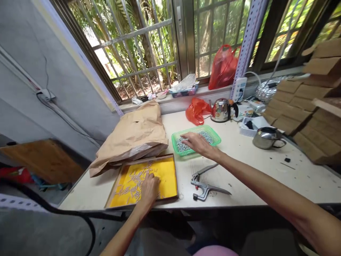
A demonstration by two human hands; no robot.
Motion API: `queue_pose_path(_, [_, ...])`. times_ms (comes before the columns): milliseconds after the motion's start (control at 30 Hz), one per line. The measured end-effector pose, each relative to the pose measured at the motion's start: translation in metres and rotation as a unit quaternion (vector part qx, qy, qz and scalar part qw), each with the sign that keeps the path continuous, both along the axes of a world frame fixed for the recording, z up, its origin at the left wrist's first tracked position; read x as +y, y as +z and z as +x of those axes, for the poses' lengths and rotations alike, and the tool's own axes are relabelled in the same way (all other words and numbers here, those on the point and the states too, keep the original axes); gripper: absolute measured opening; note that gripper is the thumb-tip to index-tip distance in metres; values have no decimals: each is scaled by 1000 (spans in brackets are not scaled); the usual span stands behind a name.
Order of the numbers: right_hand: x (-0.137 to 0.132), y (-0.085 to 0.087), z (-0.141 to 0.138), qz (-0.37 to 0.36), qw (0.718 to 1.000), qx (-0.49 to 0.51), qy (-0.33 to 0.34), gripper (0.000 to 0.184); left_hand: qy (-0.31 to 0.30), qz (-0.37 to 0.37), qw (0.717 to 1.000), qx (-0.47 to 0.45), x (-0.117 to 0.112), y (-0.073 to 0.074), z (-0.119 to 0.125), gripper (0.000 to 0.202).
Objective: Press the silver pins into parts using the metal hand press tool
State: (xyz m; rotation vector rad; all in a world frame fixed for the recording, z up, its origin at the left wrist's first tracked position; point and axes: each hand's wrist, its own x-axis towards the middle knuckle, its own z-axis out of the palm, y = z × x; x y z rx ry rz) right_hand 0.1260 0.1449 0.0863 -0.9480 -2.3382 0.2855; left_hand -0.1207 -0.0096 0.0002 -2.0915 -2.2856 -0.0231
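My left hand rests, fingers curled, on small metal pieces scattered over the yellow lining of a shallow brown tray at the table's front edge. My right hand reaches into a green plastic basket filled with many small metal pieces, fingers bent down onto them. What either hand's fingers grip is too small to see. A metal hand plier tool lies on the table between my arms, untouched.
A crumpled brown paper bag lies behind the tray. Two steel kettles, red plastic bags and a power strip stand near the barred window. Stacked cardboard boxes fill the right side.
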Motion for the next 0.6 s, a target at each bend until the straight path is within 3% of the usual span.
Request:
queue_pose_path(67, [2,5,5,-3,1000,20,8,26,-8,7,1000,-8,4,-3,-3,30])
queue_pose_path(133, [-10,-2,17,-19,999,25,25,25,-17,15,1000,-17,8,-3,-5,29])
queue_pose_path(267, [-56,-39,54,-99,992,-62,50,23,-24,40,996,-75,10,9,6,21])
queue_pose_path(367, [-91,-64,82,-164,972,-161,43,21,-9,18,980,-196,10,21,35,12])
queue_pose_path(433, [-106,-73,94,-191,959,-207,35,21,5,-27,953,-300,12,25,59,8])
queue_pose_path(600, [-117,-81,102,-195,947,-253,-3,19,67,-165,842,-510,15,14,107,13])
